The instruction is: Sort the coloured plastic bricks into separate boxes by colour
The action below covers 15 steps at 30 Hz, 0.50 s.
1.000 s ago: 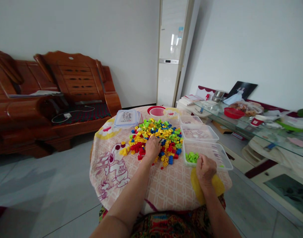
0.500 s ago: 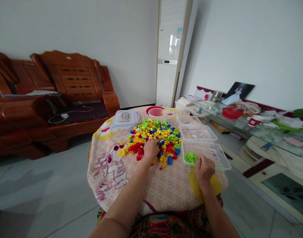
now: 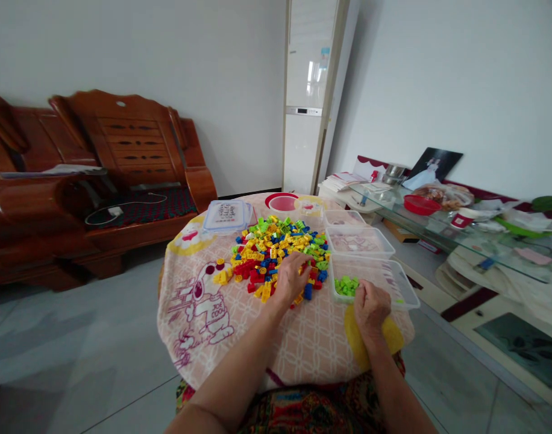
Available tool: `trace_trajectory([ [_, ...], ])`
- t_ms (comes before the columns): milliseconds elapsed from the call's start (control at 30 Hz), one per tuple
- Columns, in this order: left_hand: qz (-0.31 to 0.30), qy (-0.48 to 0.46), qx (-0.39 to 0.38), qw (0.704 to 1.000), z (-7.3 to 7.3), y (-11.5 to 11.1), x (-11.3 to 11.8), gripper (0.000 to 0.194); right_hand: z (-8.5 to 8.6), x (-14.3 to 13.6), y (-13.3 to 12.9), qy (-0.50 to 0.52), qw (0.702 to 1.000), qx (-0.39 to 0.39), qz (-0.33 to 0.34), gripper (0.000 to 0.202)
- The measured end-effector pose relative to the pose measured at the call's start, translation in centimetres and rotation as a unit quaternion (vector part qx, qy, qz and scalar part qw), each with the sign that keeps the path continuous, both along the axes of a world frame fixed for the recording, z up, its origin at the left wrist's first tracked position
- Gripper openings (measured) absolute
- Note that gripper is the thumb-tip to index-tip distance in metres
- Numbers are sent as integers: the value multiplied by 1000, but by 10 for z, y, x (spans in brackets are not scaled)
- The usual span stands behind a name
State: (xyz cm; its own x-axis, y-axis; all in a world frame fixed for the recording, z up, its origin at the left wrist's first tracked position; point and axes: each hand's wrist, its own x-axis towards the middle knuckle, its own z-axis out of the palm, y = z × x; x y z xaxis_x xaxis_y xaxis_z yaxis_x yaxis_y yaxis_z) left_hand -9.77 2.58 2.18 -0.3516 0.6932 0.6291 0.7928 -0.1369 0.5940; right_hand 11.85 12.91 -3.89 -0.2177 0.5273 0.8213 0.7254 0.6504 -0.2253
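Observation:
On the cloth-covered round table (image 3: pixel 240 355) lies a heap of toy building bricks (image 3: pixel 276 241) in yellow, red, blue and light green. My left hand (image 3: pixel 293 277) hovers over the heap's near right part, fingers pinched together, with a bit of light green showing at the fingertips. That looks like a green brick, though the fingers partly cover it. My right hand (image 3: pixel 372 306) is closed on the near rim of a clear plastic box (image 3: pixel 405 283). Light green bricks (image 3: pixel 346 286) are gathered in the box's left end, beside the right hand.
Behind the near box stand two more clear boxes (image 3: pixel 361 241). Snap-on lids (image 3: pixel 228 216) lie at the back left, and a pink-red round bowl (image 3: pixel 282 203) sits at the back. A glass-topped cabinet (image 3: pixel 484 250) with clutter is to the right, a wooden sofa (image 3: pixel 135 144) to the left.
My left hand has moved right across the heap, with light green now showing at its fingertips. My right hand has stayed at the box rim.

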Motion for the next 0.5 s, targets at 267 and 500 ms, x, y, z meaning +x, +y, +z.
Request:
trace_trajectory([
  [267, -195, 92, -20, 976, -12, 10, 57, 23, 2, 0, -1, 3, 1000, -10, 7, 28],
  [500, -112, 72, 16, 991, -13, 8, 33, 29, 1, 0, -1, 5, 1000, -22, 3, 27],
])
